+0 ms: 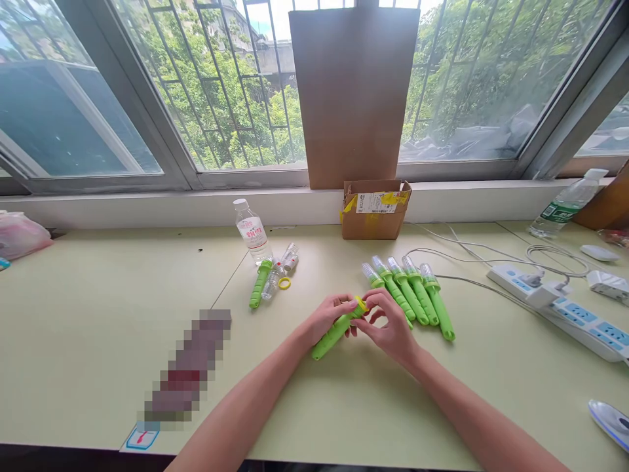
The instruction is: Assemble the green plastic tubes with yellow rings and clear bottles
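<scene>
In the middle of the table my left hand (325,318) is closed around a green ribbed handle (324,345), which tilts up to the right. A yellow ring (361,304) sits at the handle's upper end. My right hand (390,328) pinches that ring with its fingertips, which partly hide it. Right behind my right hand lie several green sticks with clear caps (417,295), side by side. To the left are another green handle (260,283), some clear plastic caps (271,285) and a loose yellow ring (284,283).
A water bottle (253,233) stands behind the loose parts. Near the window sill is a small cardboard box (376,219). On the right lie a power strip (565,314) with cables, a second bottle (565,204) and a white-blue object (610,423) at the edge.
</scene>
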Demonstrator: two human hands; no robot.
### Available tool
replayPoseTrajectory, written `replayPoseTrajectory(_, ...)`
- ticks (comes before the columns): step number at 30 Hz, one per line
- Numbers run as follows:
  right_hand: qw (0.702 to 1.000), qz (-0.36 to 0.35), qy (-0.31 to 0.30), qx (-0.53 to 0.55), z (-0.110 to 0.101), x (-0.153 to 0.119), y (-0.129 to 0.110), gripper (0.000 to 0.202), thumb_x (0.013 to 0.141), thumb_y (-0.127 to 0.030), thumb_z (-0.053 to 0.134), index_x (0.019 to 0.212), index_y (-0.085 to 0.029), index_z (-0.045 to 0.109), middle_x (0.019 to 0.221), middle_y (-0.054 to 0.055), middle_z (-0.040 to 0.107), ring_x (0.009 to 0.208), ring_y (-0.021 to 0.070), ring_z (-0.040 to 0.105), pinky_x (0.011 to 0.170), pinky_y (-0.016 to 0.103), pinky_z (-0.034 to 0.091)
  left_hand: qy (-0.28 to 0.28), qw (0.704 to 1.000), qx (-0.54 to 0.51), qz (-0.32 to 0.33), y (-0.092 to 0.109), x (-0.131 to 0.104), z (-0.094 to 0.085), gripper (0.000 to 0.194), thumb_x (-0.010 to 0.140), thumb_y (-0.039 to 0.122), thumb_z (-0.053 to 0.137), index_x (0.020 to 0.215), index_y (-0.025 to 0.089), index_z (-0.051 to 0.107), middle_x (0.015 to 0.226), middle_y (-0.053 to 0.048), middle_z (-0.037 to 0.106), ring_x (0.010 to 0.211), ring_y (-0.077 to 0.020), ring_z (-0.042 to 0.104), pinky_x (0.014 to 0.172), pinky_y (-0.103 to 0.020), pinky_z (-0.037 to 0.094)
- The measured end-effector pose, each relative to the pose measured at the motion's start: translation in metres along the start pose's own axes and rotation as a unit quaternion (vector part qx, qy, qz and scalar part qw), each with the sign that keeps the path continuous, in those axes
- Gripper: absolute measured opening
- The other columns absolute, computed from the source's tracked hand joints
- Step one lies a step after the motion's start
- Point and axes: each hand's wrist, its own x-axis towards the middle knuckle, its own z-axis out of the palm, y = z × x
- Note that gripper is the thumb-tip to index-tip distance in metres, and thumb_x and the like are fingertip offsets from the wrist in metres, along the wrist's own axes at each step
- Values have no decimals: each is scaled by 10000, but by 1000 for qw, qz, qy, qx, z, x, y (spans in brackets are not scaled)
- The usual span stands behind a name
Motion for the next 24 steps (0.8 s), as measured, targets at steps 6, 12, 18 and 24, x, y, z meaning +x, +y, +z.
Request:
replayPoseTrajectory(6,1000,-17,-3,2,0,-1,-2,244,742,-250,705,835,-235,480,890,11,559,695,139,586,557,290,518,-14,999,-31,-9,0,-2,3,409,762,521,609,859,125,569,730,-51,638,537,-126,591,514,-238,447)
replayPoseTrajectory(12,1000,-5,5,-9,1,-4,1,211,773,-318,683,831,-230,500,717,-15,568,576,130,565,546,296,512,-29,999,18,-28,6,-2,5,443,785,574,541,875,141,551,654,-16,588,508,-136,586,499,-244,438)
replayPoseTrajectory(18,995,18,87,-52,-7,4,12,283,741,-406,705,782,-217,499,618,-27,524,508,122,498,479,271,448,37,970,238,-21,13,-8,-2,444,773,582,544,983,191,527,685,10,595,488,-102,511,471,-215,373)
replayPoseTrajectory(24,983,80,163,-14,-8,8,24,353,704,-468,726,769,-207,497,602,-32,499,494,113,463,434,247,414,160,893,404,115,2,-3,-9,276,729,425,647,873,212,546,602,64,509,512,-84,388,511,-202,305)
